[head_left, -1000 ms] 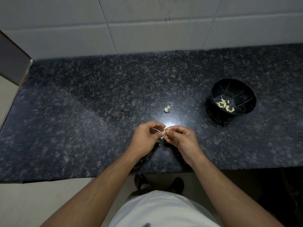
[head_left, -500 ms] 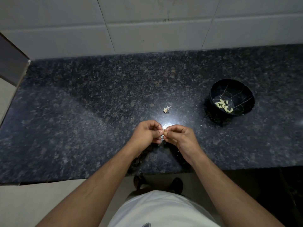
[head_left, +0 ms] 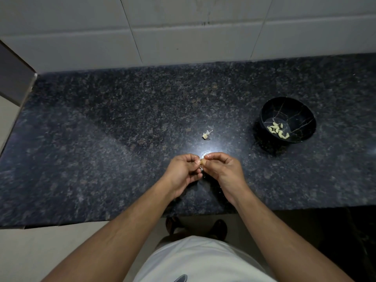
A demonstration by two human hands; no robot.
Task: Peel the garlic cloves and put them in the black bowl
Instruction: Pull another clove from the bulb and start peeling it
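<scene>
- Left hand (head_left: 184, 169): fingers curled, pinching the garlic clove (head_left: 201, 162) over the counter (head_left: 101, 159).
- Right hand (head_left: 221, 169): fingertips pinching the same clove.
- Clove looks light, firm, likely slippery; hold its ends.
- Black bowl (head_left: 301, 110), far right, holds peeled cloves (head_left: 277, 130).

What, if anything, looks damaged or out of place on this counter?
The black bowl shows thin pale lines branching across its inside, which look like cracks, though a pattern cannot be ruled out. A garlic scrap lies loose on the counter beyond the hands. Nothing else stands out.
</scene>
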